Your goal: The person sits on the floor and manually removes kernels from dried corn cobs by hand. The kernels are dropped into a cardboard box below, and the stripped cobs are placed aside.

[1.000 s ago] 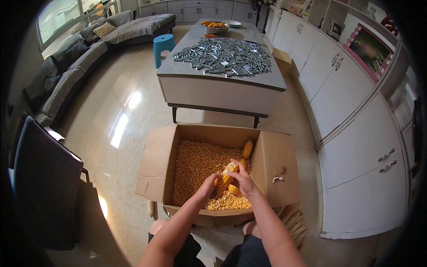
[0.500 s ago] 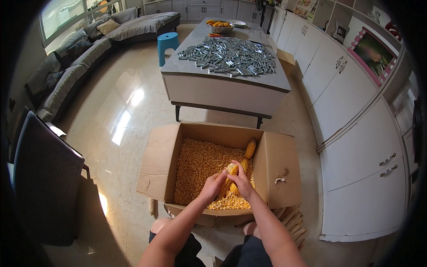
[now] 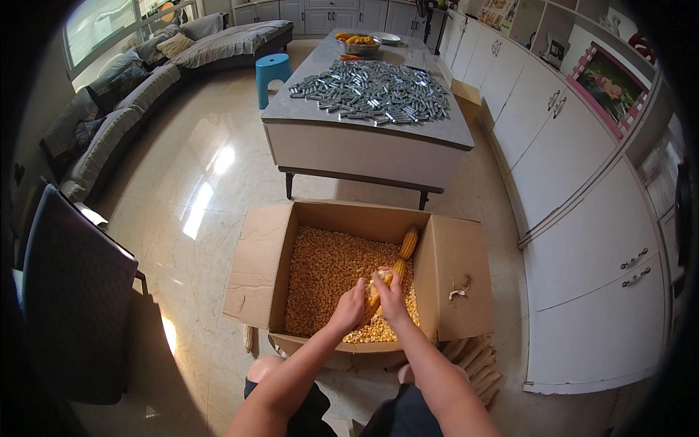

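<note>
An open cardboard box (image 3: 457,269) stands on the floor in front of my knees, its bottom covered with loose yellow corn kernels (image 3: 324,273). My left hand (image 3: 352,306) and my right hand (image 3: 393,297) are both closed around one corn cob (image 3: 374,290), held over the kernels near the box's front right. Two more cobs (image 3: 406,246) lean against the box's right inner wall, just beyond my hands.
A grey table (image 3: 364,149) behind the box carries several small metal pieces and a bowl of fruit (image 3: 358,42). White cabinets (image 3: 582,218) line the right. A dark chair (image 3: 69,306) stands at the left, a sofa (image 3: 124,87) far left. Bare cobs (image 3: 477,360) lie right of the box.
Both hands stay on the cob over the box, shifting only slightly. The view has tilted a little, so the box and table sit lower in the picture.
</note>
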`<state>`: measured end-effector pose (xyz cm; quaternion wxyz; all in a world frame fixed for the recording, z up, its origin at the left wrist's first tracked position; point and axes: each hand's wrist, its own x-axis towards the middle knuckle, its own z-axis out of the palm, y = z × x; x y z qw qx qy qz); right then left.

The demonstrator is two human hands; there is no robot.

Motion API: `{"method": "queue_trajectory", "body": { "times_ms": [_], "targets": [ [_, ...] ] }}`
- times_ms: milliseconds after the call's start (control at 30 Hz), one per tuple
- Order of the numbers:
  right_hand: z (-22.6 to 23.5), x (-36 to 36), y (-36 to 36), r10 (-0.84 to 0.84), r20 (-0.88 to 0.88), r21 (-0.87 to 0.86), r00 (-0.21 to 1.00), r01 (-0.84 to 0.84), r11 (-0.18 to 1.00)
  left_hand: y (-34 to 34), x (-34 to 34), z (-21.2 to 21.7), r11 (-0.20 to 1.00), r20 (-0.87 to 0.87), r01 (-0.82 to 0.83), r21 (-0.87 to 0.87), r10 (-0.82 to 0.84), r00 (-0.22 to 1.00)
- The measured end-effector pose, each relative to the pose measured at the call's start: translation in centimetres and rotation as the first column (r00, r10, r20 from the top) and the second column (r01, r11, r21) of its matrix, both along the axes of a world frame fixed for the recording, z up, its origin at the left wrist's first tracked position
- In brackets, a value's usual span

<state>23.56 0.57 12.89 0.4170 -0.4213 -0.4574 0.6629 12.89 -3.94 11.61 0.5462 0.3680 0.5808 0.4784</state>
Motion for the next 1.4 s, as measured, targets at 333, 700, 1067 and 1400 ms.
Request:
{"method": "queue_trajectory", "body": {
  "times_ms": [333, 700, 1067, 1400],
  "targets": [
    [-0.5, 0.0, -0.3, -0.028, 0.179, 0.035, 0.983, 0.022, 0.999, -0.1, -0.6, 0.4, 0.997, -0.077, 0.075, -0.024, -0.077, 0.994],
    [-1.2, 1.0, 1.0, 0.004, 0.003, 0.046, 1.000, -0.004, 0.999, 0.1, -0.3, 2.8, 0.991, 0.157, 0.102, -0.090, -0.087, 0.984],
    [-0.9, 1.0, 0.8, 0.054, 0.034, 0.162, 0.998, -0.058, 0.985, 0.1, -0.1, 2.0, 0.994, 0.336, 0.037, -0.102, -0.001, 0.942],
    [0.5, 2.4, 0.6, -0.039, 0.106, 0.203, 0.994, 0.017, 0.979, 0.3, 2.3, 4.9, 0.990, 0.100, 0.124, -0.061, -0.117, 0.988]
  ]
}}
